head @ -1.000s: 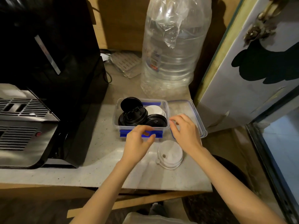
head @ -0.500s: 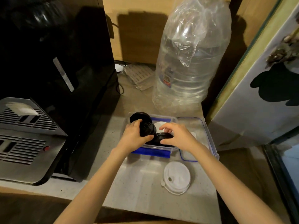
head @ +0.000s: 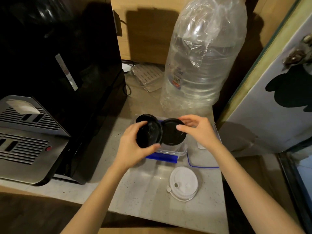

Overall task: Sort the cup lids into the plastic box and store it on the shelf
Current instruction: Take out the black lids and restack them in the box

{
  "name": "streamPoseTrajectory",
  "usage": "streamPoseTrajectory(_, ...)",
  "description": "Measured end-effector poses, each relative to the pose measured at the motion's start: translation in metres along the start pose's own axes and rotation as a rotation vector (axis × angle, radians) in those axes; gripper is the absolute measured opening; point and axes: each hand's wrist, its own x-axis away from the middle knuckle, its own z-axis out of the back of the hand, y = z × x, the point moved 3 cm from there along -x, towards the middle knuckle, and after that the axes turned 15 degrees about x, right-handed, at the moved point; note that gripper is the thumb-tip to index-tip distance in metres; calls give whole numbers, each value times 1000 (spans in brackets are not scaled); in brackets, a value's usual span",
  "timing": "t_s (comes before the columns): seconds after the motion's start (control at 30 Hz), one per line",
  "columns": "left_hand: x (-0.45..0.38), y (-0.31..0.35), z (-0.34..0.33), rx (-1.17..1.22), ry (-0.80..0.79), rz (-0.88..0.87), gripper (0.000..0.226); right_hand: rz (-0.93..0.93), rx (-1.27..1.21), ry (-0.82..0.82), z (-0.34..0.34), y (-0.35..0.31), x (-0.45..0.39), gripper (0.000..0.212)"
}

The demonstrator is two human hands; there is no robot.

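- Head view: a speckled grey counter [head: 145,188] with wood panelling behind it.
- Left hand [head: 133,147] grips a stack of black lids [head: 148,134] over the plastic box [head: 181,150].
- Right hand [head: 199,130] pinches another black lid [head: 172,132] by its rim.
- A white lid [head: 184,183] lies on the counter near the box's loose cover [head: 202,159].
- A black machine [head: 59,81] stands on the left, a big water bottle [head: 200,65] behind the box.

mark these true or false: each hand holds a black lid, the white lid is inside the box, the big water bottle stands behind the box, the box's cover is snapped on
1. Each hand holds a black lid. True: the left hand grips one black lid, the right hand another.
2. The white lid is inside the plastic box. False: it lies on the counter, in front of the box.
3. The water bottle stands behind the box. True.
4. The box's cover is snapped on. False: the cover lies beside the open box.
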Motion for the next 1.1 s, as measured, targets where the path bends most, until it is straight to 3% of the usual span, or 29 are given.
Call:
streamPoseTrajectory(0.13,34,-1,-6,-38,-127,-40,79,-136,-293,100,0,2,6,22)
streamPoseTrajectory(0.27,65,-20,-16,-161,-229,56,84,-223,-403,-51,-20,0,22,17)
streamPoseTrajectory(0.37,80,-41,-23,-231,-229,156,82,-209,-314,-204,-40,3,39,17)
streamPoseTrajectory(0.5,85,-56,-26,-92,-127,248,86,-201,-121,-310,-65,11,58,16)
streamPoseTrajectory(0.67,90,-59,-27,30,-82,296,108,-171,106,-285,-83,25,66,16)
streamPoseTrajectory(0.97,96,-66,-21,-1,-164,246,103,-7,501,-220,-115,14,66,25)
streamPoseTrajectory(1.1,96,-66,-19,-126,-181,187,102,41,697,-199,-120,14,72,29)
